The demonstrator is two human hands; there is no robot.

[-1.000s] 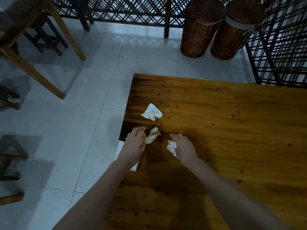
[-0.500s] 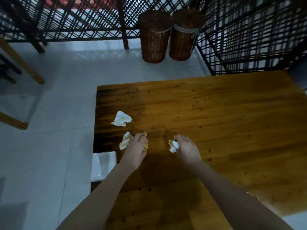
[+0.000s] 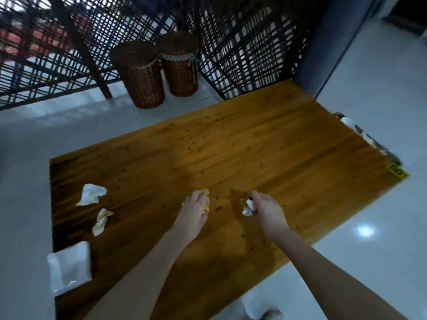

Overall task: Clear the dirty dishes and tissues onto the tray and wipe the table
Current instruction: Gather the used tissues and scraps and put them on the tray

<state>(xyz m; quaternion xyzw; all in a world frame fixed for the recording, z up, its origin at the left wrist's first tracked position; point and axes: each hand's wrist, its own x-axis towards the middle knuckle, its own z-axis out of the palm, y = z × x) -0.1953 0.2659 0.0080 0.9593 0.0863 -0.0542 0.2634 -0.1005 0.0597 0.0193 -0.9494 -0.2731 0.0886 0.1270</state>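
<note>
Table (image 3: 254, 158) bears white tissue (image 3: 91, 194), stained tissue (image 3: 101, 221), dish (image 3: 69, 266)

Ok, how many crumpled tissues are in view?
4. Loose on the table, left: a white tissue and a stained tissue. The left hand grips a yellowish wad, the right hand a white wad. Fists may hide more.
</note>
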